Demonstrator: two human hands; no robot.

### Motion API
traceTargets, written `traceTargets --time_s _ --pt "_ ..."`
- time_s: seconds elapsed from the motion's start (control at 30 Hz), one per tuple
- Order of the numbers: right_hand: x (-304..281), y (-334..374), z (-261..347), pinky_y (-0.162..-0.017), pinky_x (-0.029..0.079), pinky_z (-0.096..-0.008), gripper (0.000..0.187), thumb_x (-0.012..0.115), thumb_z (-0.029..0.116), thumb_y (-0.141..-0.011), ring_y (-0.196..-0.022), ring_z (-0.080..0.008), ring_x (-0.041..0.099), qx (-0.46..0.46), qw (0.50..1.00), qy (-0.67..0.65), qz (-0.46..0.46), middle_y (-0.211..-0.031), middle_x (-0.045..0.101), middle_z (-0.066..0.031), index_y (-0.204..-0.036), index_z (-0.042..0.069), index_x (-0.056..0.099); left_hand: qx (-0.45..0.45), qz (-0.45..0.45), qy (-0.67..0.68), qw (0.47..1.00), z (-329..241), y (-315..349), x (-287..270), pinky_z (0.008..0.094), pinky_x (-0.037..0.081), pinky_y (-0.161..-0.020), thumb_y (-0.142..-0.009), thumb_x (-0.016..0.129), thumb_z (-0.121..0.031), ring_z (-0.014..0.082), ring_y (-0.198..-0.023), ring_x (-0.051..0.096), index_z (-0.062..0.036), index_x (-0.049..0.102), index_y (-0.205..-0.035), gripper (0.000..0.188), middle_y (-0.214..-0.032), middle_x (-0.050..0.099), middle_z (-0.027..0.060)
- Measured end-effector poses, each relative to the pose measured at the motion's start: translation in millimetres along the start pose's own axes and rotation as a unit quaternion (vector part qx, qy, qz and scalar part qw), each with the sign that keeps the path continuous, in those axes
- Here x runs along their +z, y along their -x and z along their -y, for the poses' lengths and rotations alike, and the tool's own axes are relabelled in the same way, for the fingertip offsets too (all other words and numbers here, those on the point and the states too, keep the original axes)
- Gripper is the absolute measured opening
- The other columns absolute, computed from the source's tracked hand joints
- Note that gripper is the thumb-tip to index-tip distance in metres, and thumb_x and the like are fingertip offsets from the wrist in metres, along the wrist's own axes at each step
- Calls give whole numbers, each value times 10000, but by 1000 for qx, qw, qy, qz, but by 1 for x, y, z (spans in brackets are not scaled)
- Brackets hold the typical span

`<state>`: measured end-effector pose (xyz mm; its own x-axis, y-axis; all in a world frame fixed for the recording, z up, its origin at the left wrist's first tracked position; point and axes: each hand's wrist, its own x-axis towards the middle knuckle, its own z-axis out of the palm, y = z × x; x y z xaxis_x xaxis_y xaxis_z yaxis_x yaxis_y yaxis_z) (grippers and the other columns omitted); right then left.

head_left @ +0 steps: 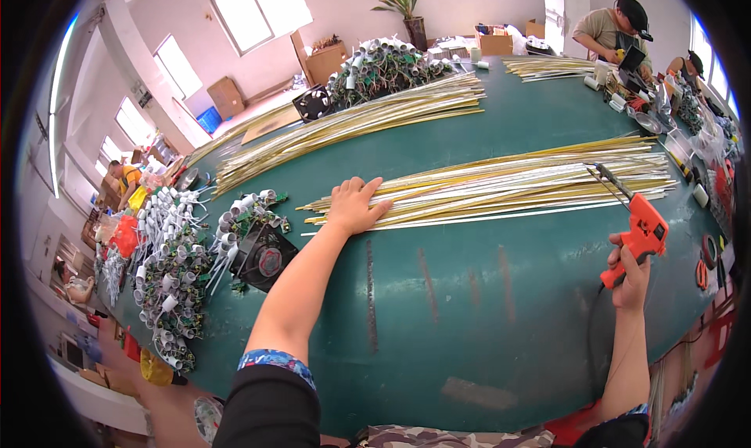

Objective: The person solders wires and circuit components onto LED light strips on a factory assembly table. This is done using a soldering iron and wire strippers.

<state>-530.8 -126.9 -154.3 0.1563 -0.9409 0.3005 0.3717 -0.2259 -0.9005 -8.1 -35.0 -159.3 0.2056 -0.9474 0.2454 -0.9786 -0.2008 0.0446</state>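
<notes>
My left hand (356, 207) lies on the near bundle of long thin white and yellow strips (501, 186), close to its left end. Its thumb is out and its fingers rest over the strips. On the right, my right hand (630, 276) is wrapped around the handle of an orange-red soldering gun (646, 227). The gun's thin metal front points up and left, over the right part of the bundle. A dark cord hangs from its handle. Whether the tip touches any strip I cannot tell.
All this is on a green table (438, 291). A small black fan (264, 256) and white cylindrical parts (168, 280) with wires lie left. Farther back are another strip bundle (352, 123), a heaped pile of parts (387, 72) and a second fan (313, 102). A person (614, 33) works at the far right.
</notes>
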Motion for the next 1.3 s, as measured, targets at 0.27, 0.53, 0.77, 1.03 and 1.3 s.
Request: traceTargets --time_s 0.27,0.53,0.77,1.03,1.3 --pt "1 1 4 -613 445 -227 232 608 143 -873 -684 -84 551 1 1000 -3 -7 -1008 631 -93 -1077 49 548 34 -72 112 990 37 53 -44 436 456 -862 -787 690 -262 363 -1013 554 -45 594 -1123 412 -1056 595 166" --pt "10 4 12 -606 447 -236 258 628 136 -850 -677 -92 551 15 1000 -22 2 -1000 630 -111 -1073 34 548 -64 -137 56 987 23 67 3 457 471 -752 -774 694 -257 358 -867 571 -65 626 -820 209 -872 610 120" --pt "15 3 12 -614 450 -245 268 637 121 -833 -688 -106 579 36 998 -32 29 -993 635 -125 -1069 23 556 -43 -84 117 989 14 64 -4 436 457 -710 -781 688 -260 338 -804 564 -52 587 -748 234 -794 586 112" --pt "14 3 18 -610 444 -236 234 614 111 -849 -684 -95 556 37 999 -27 9 -1006 628 -113 -1061 39 547 -54 -188 93 976 13 117 -7 415 456 -819 -761 708 -200 337 -940 560 -41 643 -947 253 -959 608 135" --pt "14 11 23 -615 444 -242 224 620 85 -838 -683 -92 563 4 999 -42 -22 -999 636 -111 -1048 39 559 -28 -97 113 988 -15 63 8 405 458 -815 -787 682 -209 321 -947 567 -44 653 -910 208 -904 618 121"
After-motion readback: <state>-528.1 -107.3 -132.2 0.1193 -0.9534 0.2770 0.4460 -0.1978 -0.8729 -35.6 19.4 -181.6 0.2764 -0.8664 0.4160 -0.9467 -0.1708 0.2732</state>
